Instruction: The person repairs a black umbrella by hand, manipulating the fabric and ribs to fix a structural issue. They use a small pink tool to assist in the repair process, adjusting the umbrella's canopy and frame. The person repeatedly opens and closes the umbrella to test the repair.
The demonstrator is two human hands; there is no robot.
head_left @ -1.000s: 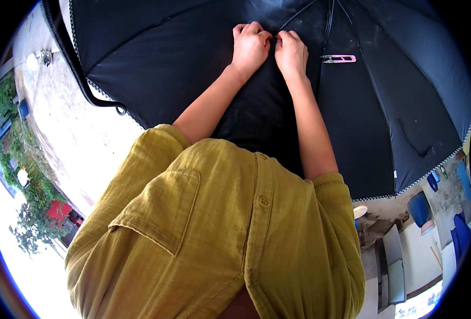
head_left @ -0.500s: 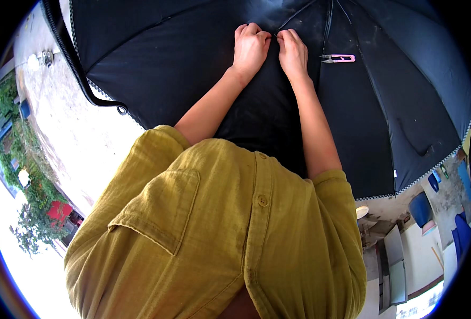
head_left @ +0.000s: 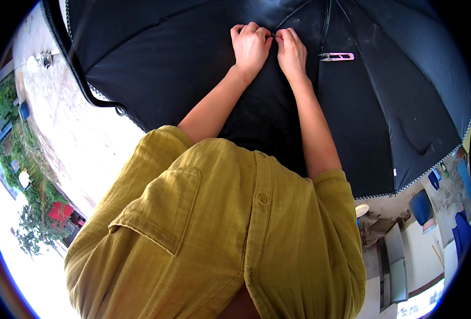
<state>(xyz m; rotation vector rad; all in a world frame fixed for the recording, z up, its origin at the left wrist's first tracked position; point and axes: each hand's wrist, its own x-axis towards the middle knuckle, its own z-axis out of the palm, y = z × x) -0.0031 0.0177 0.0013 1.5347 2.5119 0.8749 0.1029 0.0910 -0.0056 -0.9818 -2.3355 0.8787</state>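
Both of your hands meet at the far middle of the scene, on the open black fabric umbrella canopy (head_left: 193, 80) spread before you: your left hand (head_left: 251, 45) and right hand (head_left: 291, 50) are each curled shut, pinching the cloth between fingertips, knuckles nearly touching. Just right of them, a small pink-handled thread snipper (head_left: 337, 56) lies on the canopy. Your olive-yellow buttoned shirt (head_left: 219, 239) fills the near view, hiding the canopy's near edge.
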